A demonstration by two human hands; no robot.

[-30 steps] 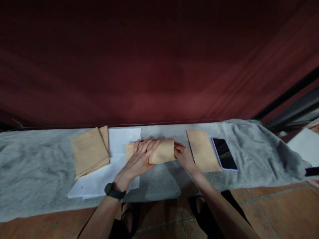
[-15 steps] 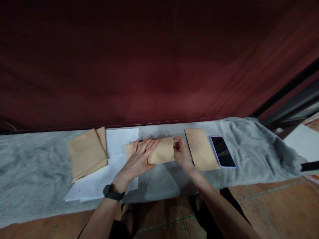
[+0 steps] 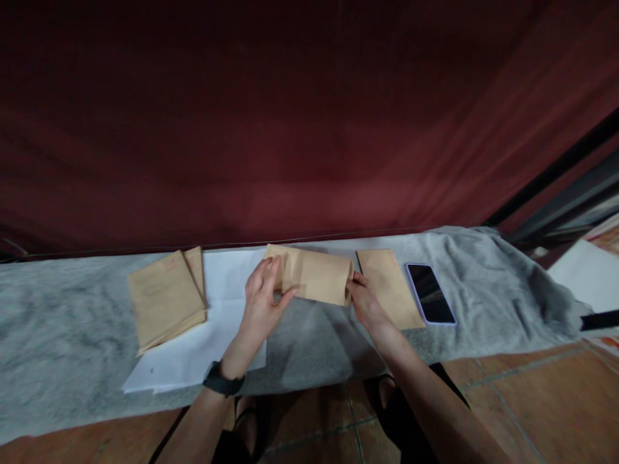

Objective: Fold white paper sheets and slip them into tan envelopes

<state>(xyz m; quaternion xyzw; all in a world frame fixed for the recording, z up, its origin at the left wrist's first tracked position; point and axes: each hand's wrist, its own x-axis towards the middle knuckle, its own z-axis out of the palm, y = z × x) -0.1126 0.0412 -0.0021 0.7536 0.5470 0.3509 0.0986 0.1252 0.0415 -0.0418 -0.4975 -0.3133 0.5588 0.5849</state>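
A brown paper envelope [image 3: 319, 276] is held between my two hands, tilted above the grey cloth, its long side running left to right. My left hand [image 3: 264, 290] grips the left end, thumb at the lower edge and fingers behind a bent part. At the right end, my right hand [image 3: 363, 299] has its fingers curled at the opening, some tips hidden by the paper. Just right of that hand lies another brown envelope [image 3: 391, 287] with faint red print. Left of my left hand are white paper sheets [image 3: 225, 328].
A small stack of brown envelopes [image 3: 167, 296] rests partly on the white sheets. A phone [image 3: 430, 293] in a light purple case lies at the right. Grey cloth [image 3: 309, 361] covers the narrow surface, with a dark red curtain [image 3: 309, 148] behind it.
The envelope has been raised and turned, its left end now higher. My left hand has gone from lying flat on it to gripping its left end. My right hand has shifted slightly right.
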